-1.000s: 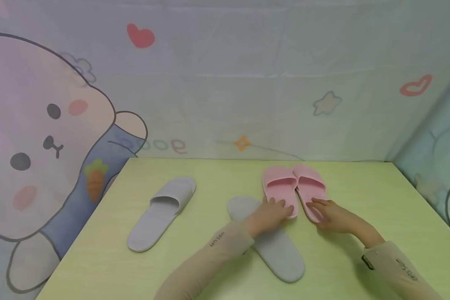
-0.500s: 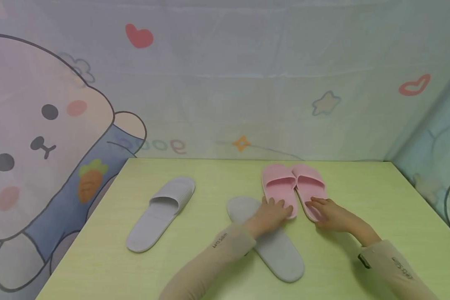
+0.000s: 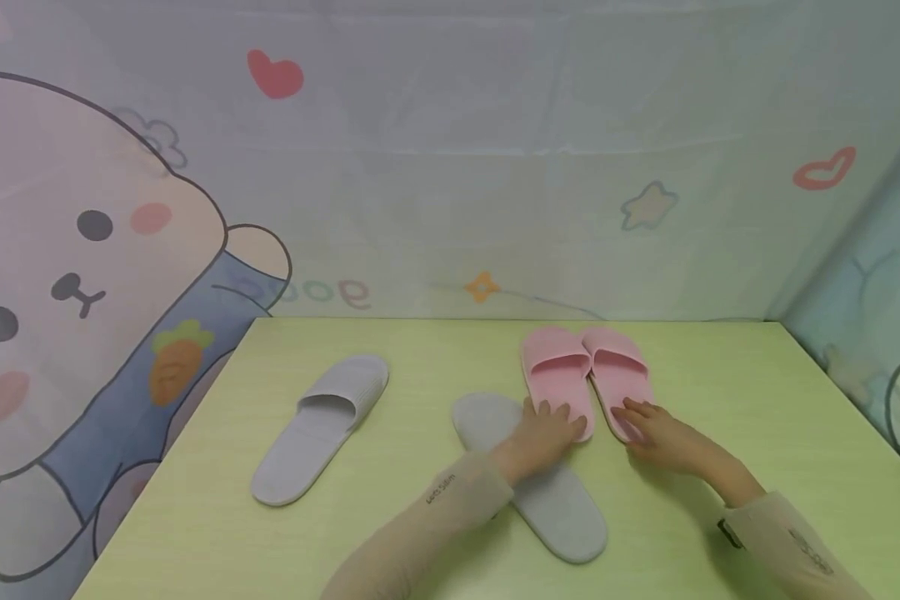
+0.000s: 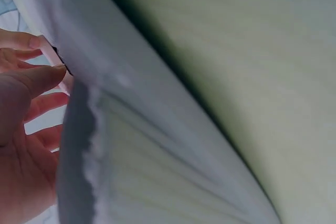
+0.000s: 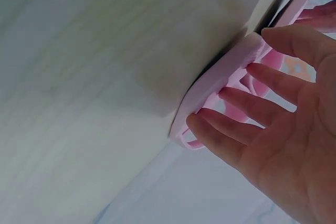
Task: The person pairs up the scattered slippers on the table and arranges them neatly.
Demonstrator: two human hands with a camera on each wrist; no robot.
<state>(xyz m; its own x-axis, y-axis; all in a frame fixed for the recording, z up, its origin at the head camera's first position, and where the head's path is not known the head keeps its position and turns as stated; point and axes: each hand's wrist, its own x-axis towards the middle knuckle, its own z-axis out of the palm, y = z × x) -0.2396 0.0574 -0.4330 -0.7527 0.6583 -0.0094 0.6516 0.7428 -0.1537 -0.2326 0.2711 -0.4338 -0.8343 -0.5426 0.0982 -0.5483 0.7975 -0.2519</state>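
Observation:
Two pink slippers lie side by side, toes away from me, at the table's far middle: the left pink slipper (image 3: 557,372) and the right pink slipper (image 3: 618,372). My left hand (image 3: 546,423) rests with straight fingers on the left one's heel. That forearm crosses a grey slipper (image 3: 551,496) lying sole-up and slanted. My right hand (image 3: 651,423) touches the right one's heel, fingers spread. In the right wrist view, the fingers (image 5: 247,103) lie against the pink slipper's edge (image 5: 218,90). The left wrist view shows the grey sole (image 4: 157,129) close up, beside my left hand (image 4: 23,124).
A second grey slipper (image 3: 322,425) lies upright on the left of the yellow-green table (image 3: 757,433), toe pointing far-right. A cartoon-print cloth backdrop (image 3: 450,167) rises behind the table and along both sides.
Both hands stay on the pink heels. Only the view has drifted slightly.

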